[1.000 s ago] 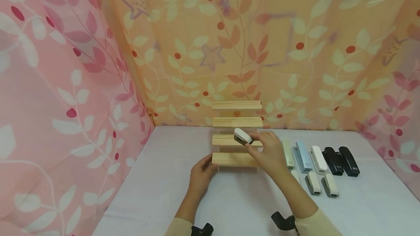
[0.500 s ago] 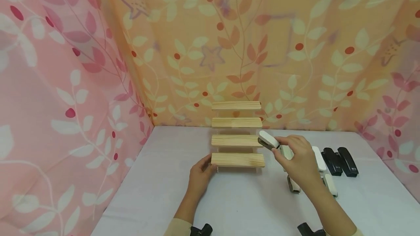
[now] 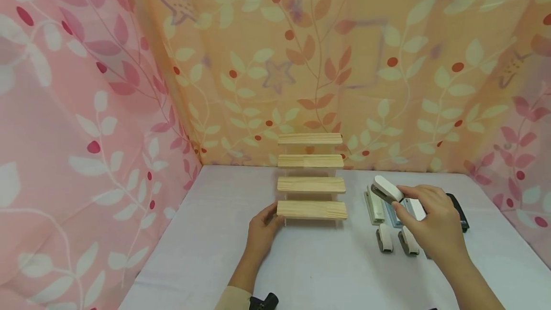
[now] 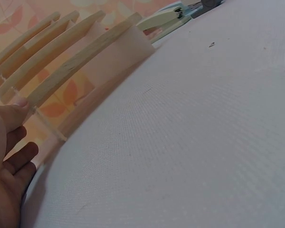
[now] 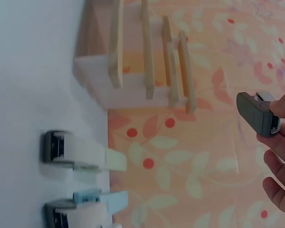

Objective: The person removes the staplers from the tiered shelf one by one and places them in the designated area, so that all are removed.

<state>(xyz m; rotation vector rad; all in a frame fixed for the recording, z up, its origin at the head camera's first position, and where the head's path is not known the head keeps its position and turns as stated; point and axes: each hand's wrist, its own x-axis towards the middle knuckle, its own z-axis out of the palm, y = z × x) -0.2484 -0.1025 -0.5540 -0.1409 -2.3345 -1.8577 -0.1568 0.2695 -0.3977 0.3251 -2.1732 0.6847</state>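
A small white stapler with a grey base [image 3: 387, 189] is pinched by its rear end between the thumb and fingers of my right hand [image 3: 439, 221], raised above the row of staplers on the right. The right wrist view shows its grey underside [image 5: 259, 114]. My left hand [image 3: 261, 233] holds the left end of the lowest board of a stepped wooden display stand [image 3: 312, 209]. In the left wrist view, the thumb lies against the board's end, while the lower fingers curl loosely beside it. The stand has several pale boards on clear supports.
Right of the stand lie a pale green stapler [image 3: 376, 209], a blue stapler [image 3: 393, 214] and a white one [image 3: 415, 208], partly covered by my hand. A black stapler [image 3: 458, 212] shows behind it. Small white staplers [image 3: 385, 238] lie in front. Patterned curtains [image 3: 258, 61] enclose the table.
My right hand has carried the small white stapler from in front of the stand rightward, over the other staplers. My left hand stays at the lowest board's left end.
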